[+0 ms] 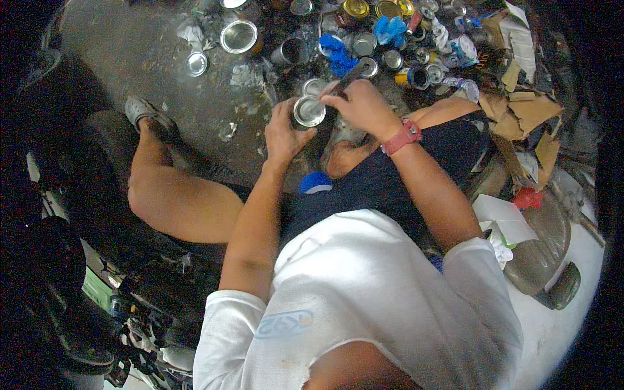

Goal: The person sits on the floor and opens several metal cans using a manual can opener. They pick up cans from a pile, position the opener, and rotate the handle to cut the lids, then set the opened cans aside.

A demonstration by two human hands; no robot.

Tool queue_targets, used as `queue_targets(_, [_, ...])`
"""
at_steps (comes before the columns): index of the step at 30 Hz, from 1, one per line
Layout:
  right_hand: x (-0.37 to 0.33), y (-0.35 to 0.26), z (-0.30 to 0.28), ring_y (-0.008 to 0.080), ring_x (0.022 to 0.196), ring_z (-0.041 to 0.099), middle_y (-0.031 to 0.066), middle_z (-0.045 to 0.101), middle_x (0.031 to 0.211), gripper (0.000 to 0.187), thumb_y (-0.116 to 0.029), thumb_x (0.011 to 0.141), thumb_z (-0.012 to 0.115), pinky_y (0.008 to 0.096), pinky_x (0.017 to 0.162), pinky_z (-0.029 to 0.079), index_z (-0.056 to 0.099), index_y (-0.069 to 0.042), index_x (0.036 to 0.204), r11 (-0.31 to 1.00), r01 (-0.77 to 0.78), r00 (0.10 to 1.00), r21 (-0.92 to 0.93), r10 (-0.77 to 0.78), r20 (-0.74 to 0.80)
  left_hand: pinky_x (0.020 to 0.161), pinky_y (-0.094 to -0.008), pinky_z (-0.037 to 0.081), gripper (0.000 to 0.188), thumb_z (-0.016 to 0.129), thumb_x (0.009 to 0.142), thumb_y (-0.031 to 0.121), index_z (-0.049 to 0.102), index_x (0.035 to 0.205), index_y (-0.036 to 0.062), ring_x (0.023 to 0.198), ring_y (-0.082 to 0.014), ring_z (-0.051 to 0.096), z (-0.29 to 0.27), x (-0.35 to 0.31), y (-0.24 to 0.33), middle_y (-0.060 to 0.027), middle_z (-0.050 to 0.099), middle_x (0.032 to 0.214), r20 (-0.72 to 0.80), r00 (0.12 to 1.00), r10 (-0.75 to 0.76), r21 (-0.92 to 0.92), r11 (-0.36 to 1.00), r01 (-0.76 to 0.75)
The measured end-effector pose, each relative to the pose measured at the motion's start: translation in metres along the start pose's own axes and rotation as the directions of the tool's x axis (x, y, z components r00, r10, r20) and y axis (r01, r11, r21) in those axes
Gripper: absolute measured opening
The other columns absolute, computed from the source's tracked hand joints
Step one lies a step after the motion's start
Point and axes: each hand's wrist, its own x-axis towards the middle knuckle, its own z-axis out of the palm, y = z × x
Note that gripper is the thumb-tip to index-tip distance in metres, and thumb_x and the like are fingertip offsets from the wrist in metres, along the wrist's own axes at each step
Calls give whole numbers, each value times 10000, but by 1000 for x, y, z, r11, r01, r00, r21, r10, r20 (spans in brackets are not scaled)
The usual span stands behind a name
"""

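My left hand (286, 133) is wrapped around the side of a small open metal can (309, 120), its thumb at the near side. Pale, greyish content shows inside the rim. My right hand (364, 107), with a red watch on the wrist, is closed on a dark-handled tool (353, 75). The handle points up and away to the right, and the other end reaches toward the can's mouth. Whether that end is a brush or a blade is too blurred to tell. Just beyond the held can is another round can (314, 86).
Several cans and tins crowd the far floor, among them a large open tin (238, 37) and a dark can (290, 51). Blue crumpled material (338, 55) lies between them. Torn cardboard (530, 117) is at the right. A blue-and-white round object (316, 182) sits by my lap.
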Motion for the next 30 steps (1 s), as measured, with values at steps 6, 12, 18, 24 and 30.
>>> queue_targets(6, [13,20,-32,482,892,759,294,769,907,693,-634,986,677,554,832,589,800,48,970,950,-214,976,226,218,9,985,-495,595,862,991,630,220,617,1401,135,1219,-392,689,0,4,-3,-127,677,1361,15,999,-33,-3,999,33])
queue_targets(12, [15,27,-44,171,839,759,89,817,910,337,-367,1062,678,345,772,585,833,-97,1192,900,-241,963,362,268,-26,1011,-490,588,866,995,620,218,625,1398,131,1222,-384,695,4,12,-5,-129,687,1363,5,997,-73,24,997,73])
queue_targets(18, [17,34,-42,154,845,756,83,818,919,333,-367,1063,681,325,773,579,829,-98,1189,894,-261,945,364,314,-93,1012,-486,588,857,995,610,209,632,1383,133,1223,-382,695,5,12,-6,-129,691,1357,-5,999,-49,10,999,49])
queue_targets(24, [18,29,-28,308,909,781,137,820,995,348,-367,1047,677,411,818,593,815,-90,1204,955,-168,965,244,210,-155,1005,-484,590,855,992,615,216,633,1387,134,1216,-382,694,1,11,0,-129,698,1327,10,995,-98,109,989,96])
queue_targets(30, [22,29,-7,422,1046,752,242,781,1079,359,-392,1041,654,488,925,580,819,-108,1185,952,-195,974,237,216,-64,998,-487,590,859,982,630,242,631,1408,146,1215,-379,696,-3,14,7,-114,693,1339,23,998,-64,167,984,59])
